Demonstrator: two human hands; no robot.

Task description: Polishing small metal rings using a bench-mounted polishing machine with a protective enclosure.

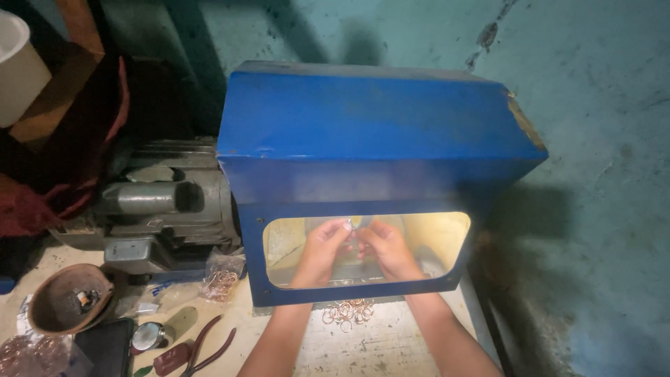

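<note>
Hands: left hand (322, 246) and right hand (388, 247) reach through the lit opening of the blue sheet-metal machine hood (370, 139), shielding the work | Grip: both pinch one small ring-like piece (354, 227), hard to make out | Near: loose pile of copper-coloured wire rings (347, 311) on the table (391, 345) before the opening; red-handled pliers (204, 345) at left

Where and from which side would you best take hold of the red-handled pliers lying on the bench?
Take the red-handled pliers by both handles, coming from above at the near, left end. The handles lie flat, slightly spread and bare, while a small round tin sits close on their left, so a top-down grip looks safest.
</note>
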